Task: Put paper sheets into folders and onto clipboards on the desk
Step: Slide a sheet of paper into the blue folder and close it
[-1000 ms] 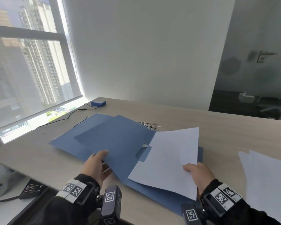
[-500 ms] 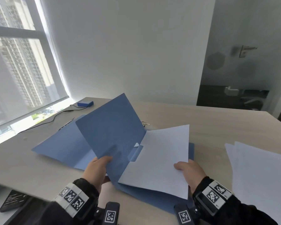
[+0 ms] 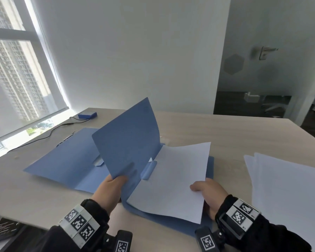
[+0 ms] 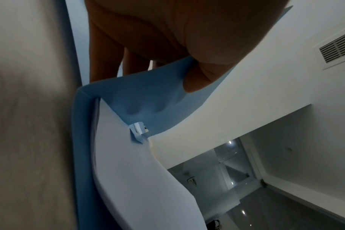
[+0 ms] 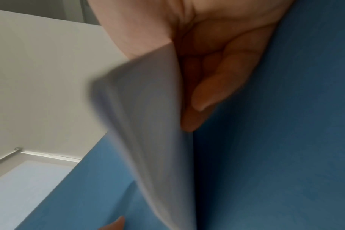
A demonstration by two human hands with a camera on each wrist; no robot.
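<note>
A blue folder lies at the desk's near edge with its front cover lifted almost upright. My left hand pinches the cover's lower corner, thumb on the inner face, fingers behind. A white sheet lies slanted over the folder's inside, its left edge against the small blue tab. My right hand holds the sheet's near right edge, thumb on top and fingers underneath. A second blue folder lies open and flat to the left.
A loose stack of white sheets lies at the right of the desk. A small blue box with a black cable sits at the back left by the window. A dark device lies below the desk's left edge.
My left hand has raised the folder's cover from nearly flat to almost upright. The sheet and my right hand have stayed over the folder's inside.
</note>
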